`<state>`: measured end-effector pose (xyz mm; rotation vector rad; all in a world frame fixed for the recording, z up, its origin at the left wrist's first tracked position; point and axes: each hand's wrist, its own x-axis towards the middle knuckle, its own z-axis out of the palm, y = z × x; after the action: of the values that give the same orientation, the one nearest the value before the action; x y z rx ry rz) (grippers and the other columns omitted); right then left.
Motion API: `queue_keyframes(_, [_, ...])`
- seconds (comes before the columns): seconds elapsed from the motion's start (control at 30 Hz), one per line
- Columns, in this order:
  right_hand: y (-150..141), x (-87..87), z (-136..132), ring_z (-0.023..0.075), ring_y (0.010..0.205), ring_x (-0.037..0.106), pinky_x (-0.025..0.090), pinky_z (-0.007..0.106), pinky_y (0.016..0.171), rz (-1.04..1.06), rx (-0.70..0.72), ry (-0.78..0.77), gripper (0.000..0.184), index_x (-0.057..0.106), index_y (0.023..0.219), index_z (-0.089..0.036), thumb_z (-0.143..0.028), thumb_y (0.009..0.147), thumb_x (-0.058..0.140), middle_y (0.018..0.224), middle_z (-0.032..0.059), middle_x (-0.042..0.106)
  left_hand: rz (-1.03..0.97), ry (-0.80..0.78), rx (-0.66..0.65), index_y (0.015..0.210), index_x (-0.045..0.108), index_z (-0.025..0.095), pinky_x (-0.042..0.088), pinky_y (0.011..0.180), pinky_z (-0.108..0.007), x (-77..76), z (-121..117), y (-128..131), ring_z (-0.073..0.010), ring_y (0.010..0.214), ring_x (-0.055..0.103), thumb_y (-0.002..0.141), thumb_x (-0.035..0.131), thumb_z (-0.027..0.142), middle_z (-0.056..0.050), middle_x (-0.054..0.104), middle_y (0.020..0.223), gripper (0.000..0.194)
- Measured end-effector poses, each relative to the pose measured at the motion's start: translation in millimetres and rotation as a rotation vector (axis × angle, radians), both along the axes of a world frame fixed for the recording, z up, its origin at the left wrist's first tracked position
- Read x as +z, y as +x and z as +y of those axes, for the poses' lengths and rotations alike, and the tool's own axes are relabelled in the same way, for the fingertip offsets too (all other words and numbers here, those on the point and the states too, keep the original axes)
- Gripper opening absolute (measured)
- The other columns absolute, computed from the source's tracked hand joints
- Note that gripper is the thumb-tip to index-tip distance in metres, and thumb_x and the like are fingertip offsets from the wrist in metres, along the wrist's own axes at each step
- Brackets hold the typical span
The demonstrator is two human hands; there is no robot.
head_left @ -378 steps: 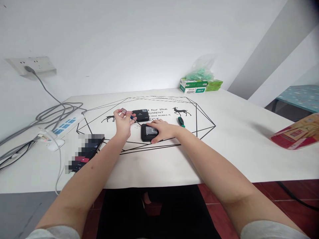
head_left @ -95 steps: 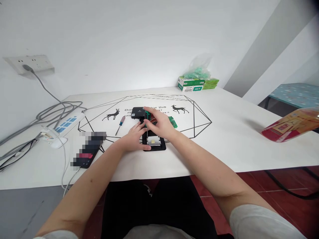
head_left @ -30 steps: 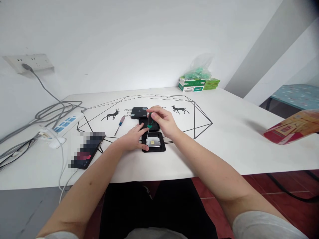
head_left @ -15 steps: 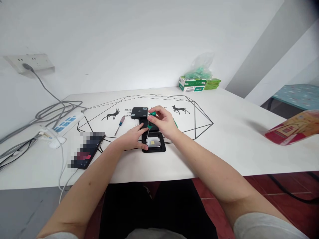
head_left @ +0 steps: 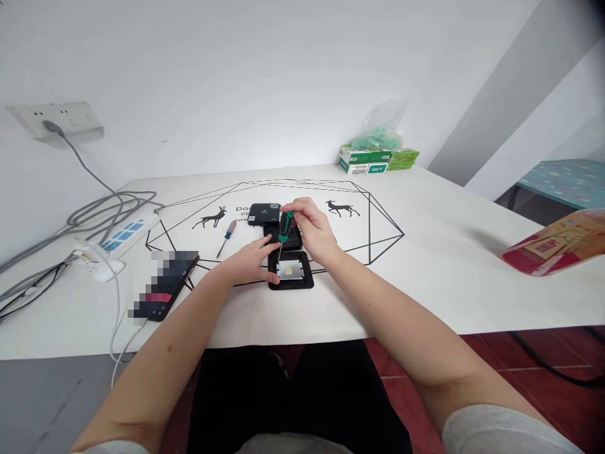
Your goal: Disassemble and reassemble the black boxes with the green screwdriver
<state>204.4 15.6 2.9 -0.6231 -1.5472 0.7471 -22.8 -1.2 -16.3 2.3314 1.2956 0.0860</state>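
My right hand (head_left: 312,228) grips a green-and-black screwdriver (head_left: 285,227) near the top of its handle. The screwdriver points down, its tip at the upper left corner of a silver metal plate (head_left: 297,271) in an open black casing (head_left: 307,283). Fingers spread, my left hand (head_left: 255,260) rests on the left side of that casing. Just behind lies another black casing part (head_left: 293,239), partly hidden by the screwdriver and my hands. A black box with labels (head_left: 263,214) sits farther back. A second screwdriver (head_left: 227,238) with a pinkish and blue handle lies to the left.
A phone (head_left: 172,284) with a cable lies at the left, near a power strip (head_left: 127,233) and coiled grey cables (head_left: 113,198). Green-and-white boxes (head_left: 363,161) under a plastic bag (head_left: 380,129) stand by the wall. A red-and-tan package (head_left: 553,246) is at the right edge.
My right-hand fingers have opened up and shifted on the screwdriver, so more of its handle shows. The tip stays at the same corner. My left hand has barely moved.
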Motion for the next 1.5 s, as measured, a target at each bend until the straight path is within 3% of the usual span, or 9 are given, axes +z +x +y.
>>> queue_keyframes(0.2, [-1, -0.6, 1, 0.0225, 0.104, 0.067, 0.061, 0.044, 0.092, 0.073, 0.06, -0.093, 0.027, 0.073, 0.104, -0.029, -0.055, 0.101, 0.068, 0.116, 0.0056, 0.071, 0.006, 0.001, 0.002, 0.175, 0.039, 0.029, 0.025, 0.137, -0.055, -0.1, 0, 0, -0.0436, 0.172, 0.018, 0.081, 0.079, 0.084, -0.011, 0.011, 0.189, 0.116])
queue_keyframes(0.37, [-7, -2.9, -3, 0.0233, 0.11, 0.074, 0.064, 0.045, 0.099, 0.112, 0.162, -0.156, 0.058, 0.056, 0.109, -0.029, -0.058, 0.077, 0.095, 0.126, 0.0062, 0.075, -0.003, 0.01, -0.012, 0.174, 0.04, 0.03, 0.026, 0.136, -0.057, -4.0, 2, -1, -0.0446, 0.171, 0.019, 0.081, 0.078, 0.085, -0.011, 0.013, 0.188, 0.114])
queue_keyframes(0.53, [-9, -3.8, -8, 0.022, 0.117, 0.077, 0.06, 0.05, 0.112, 0.105, 0.224, -0.189, 0.045, 0.049, 0.117, -0.032, -0.054, 0.093, 0.08, 0.136, 0.0065, 0.073, -0.018, 0.012, -0.013, 0.173, 0.041, 0.031, 0.025, 0.136, -0.057, -3.1, 2, -1, -0.0445, 0.171, 0.019, 0.082, 0.078, 0.084, -0.011, 0.015, 0.188, 0.112])
queue_keyframes(0.67, [-5, -2.4, -8, 0.0251, 0.127, 0.071, 0.058, 0.052, 0.112, 0.029, 0.137, -0.106, 0.025, 0.059, 0.125, -0.032, -0.039, 0.101, 0.064, 0.143, 0.0072, 0.069, -0.004, 0.004, -0.002, 0.174, 0.04, 0.031, 0.025, 0.136, -0.056, 0.4, -1, 0, -0.0445, 0.171, 0.019, 0.082, 0.077, 0.083, -0.009, 0.014, 0.188, 0.112])
queue_keyframes(0.8, [-1, -2.3, -4, 0.0268, 0.121, 0.063, 0.057, 0.053, 0.109, -0.093, -0.057, 0.06, 0.024, 0.072, 0.118, -0.031, -0.026, 0.101, 0.055, 0.126, 0.0081, 0.064, 0.011, -0.008, 0.005, 0.175, 0.039, 0.03, 0.024, 0.137, -0.054, 3.5, -2, 2, -0.0438, 0.172, 0.018, 0.081, 0.078, 0.084, -0.009, 0.015, 0.188, 0.115])
queue_keyframes(0.9, [-1, -3.8, -1, 0.0257, 0.113, 0.063, 0.055, 0.055, 0.11, -0.093, -0.087, 0.094, 0.029, 0.075, 0.114, -0.031, -0.023, 0.103, 0.049, 0.114, 0.0074, 0.059, 0.027, -0.014, 0.012, 0.175, 0.038, 0.027, 0.023, 0.138, -0.053, 4.7, -3, 3, -0.0423, 0.172, 0.018, 0.081, 0.078, 0.083, -0.01, 0.014, 0.188, 0.116])
queue_keyframes(1.13, [-3, -6.8, -1, 0.0246, 0.107, 0.065, 0.059, 0.049, 0.1, -0.033, -0.02, 0.007, 0.021, 0.067, 0.121, -0.03, -0.038, 0.103, 0.063, 0.118, 0.0066, 0.065, 0.019, -0.004, -0.001, 0.175, 0.039, 0.027, 0.025, 0.137, -0.054, 2.3, -1, 1, -0.0442, 0.171, 0.019, 0.082, 0.077, 0.084, -0.01, 0.015, 0.188, 0.116])
queue_keyframes(1.3, [-7, -10.0, 1, 0.0246, 0.105, 0.068, 0.062, 0.048, 0.097, -0.04, -0.007, -0.048, 0.046, 0.06, 0.121, -0.03, -0.04, 0.084, 0.087, 0.118, 0.0054, 0.066, -0.012, 0.021, -0.028, 0.174, 0.04, 0.03, 0.026, 0.136, -0.055, -3.9, 3, -1, -0.0432, 0.17, 0.023, 0.085, 0.08, 0.078, -0.01, 0.016, 0.188, 0.109])
queue_keyframes(1.5, [-8, -11.5, -1, 0.0256, 0.11, 0.075, 0.065, 0.048, 0.097, 0.008, 0.055, -0.063, 0.039, 0.055, 0.122, -0.031, -0.037, 0.091, 0.077, 0.117, 0.0057, 0.068, -0.026, 0.021, -0.028, 0.174, 0.04, 0.03, 0.025, 0.136, -0.056, -5.2, 3, -2, -0.0426, 0.171, 0.022, 0.085, 0.08, 0.078, -0.011, 0.016, 0.188, 0.108])
